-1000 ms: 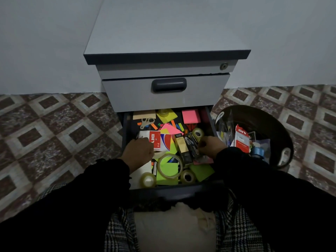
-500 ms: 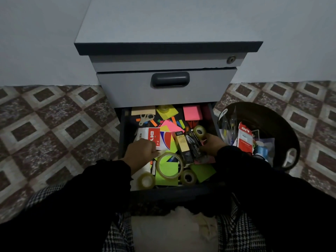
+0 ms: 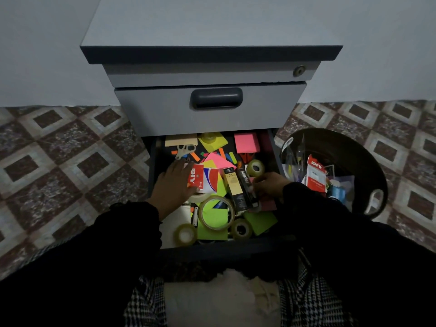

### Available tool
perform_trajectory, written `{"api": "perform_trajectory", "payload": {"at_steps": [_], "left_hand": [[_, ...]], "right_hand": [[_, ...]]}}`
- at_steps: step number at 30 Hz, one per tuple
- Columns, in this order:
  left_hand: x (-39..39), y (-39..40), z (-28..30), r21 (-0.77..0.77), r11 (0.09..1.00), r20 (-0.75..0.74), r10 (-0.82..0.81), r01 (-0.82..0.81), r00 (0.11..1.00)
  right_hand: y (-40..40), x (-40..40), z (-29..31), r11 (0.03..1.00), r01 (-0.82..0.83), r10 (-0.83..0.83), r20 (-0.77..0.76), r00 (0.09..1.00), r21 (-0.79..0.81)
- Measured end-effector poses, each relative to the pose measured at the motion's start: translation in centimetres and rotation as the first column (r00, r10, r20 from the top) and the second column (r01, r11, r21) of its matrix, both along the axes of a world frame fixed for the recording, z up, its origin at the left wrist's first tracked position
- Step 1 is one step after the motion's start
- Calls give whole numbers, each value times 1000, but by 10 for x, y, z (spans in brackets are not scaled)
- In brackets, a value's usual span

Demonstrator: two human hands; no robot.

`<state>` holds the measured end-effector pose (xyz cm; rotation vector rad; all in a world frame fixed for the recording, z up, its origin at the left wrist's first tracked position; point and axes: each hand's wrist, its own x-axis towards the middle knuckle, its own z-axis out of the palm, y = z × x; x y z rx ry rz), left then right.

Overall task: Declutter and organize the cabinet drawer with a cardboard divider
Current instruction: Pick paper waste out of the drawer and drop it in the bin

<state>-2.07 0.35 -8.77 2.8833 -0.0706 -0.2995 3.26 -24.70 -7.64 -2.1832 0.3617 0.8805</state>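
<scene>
Cardboard divider not in view; drawer open and cluttered, sorting step in hand: left hand flat, fingers spread on red packet, right hand curled beside black box, grip undeterminable; next move likely requires lifting items out.

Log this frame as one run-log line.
stage: sorting open drawer | left hand: on red DIY packet | right hand: at black stapler box | bin: holds discards | divider: not visible

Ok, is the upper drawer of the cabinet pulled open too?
No, the upper drawer sits shut flush in the cabinet, and only the lower drawer full of stationery is pulled out.
</scene>
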Motion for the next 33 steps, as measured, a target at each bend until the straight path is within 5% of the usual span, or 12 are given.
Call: {"api": "perform_trajectory", "payload": {"at_steps": [5, 12, 19, 24, 30, 33], "left_hand": [[2, -2, -3, -58, 998, -38, -5, 3, 999], [4, 1, -2, 172, 985, -9, -1, 2, 1000], [5, 0, 0, 216, 973, 63, 64, -76, 996], [4, 3, 6, 110, 985, 69, 129, -136, 989], [2, 4, 7, -229, 959, -34, 166, -169, 986], [1, 3, 5, -269, 941, -52, 197, -204, 979]], "right_hand": [[11, -6, -7, 995, -95, 97, 44, 994, -43], [13, -8, -7, 965, -184, 208, 119, 971, -185], [12, -4, 2, 987, -64, 94, 201, 975, -148], [23, -4, 4, 996, 79, -84, 246, 966, 29], [38, -23, 0, 983, -108, 143, 243, 959, -149], [40, -25, -4, 971, -137, 186, 264, 947, -194]]}}
